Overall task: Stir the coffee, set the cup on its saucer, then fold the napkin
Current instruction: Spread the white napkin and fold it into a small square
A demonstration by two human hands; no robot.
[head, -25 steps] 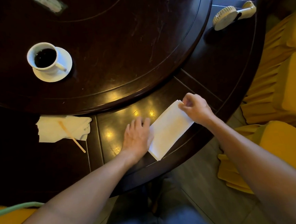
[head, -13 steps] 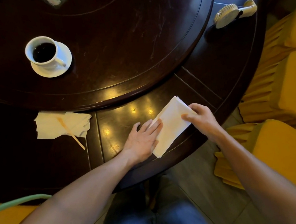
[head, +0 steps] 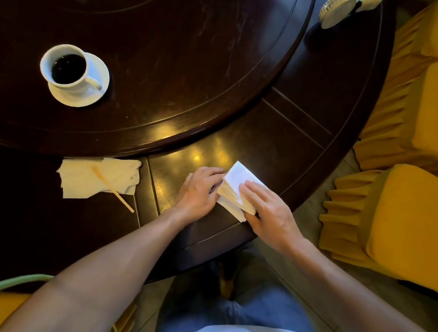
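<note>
A white cup (head: pixel 66 67) of black coffee stands on its white saucer (head: pixel 100 91) on the dark turntable at the upper left. Near the table's front edge lies a white napkin (head: pixel 238 177), folded into a small thick packet. My left hand (head: pixel 197 193) grips its left edge with curled fingers. My right hand (head: pixel 268 206) lies flat on its right half and presses it down. A wooden stir stick (head: pixel 111 187) rests across a loose pile of napkins (head: pixel 80 178) at the left.
A small cream hand-held fan (head: pixel 348 4) lies at the table's far right edge. Yellow-covered chairs (head: pixel 435 233) stand to the right of the dark round table (head: pixel 279 142). A green hose (head: pixel 10 282) runs along the lower left.
My right hand has brought the napkin's far end over toward me and now presses flat on the folded packet. My left hand has shifted to grip the left edge.
</note>
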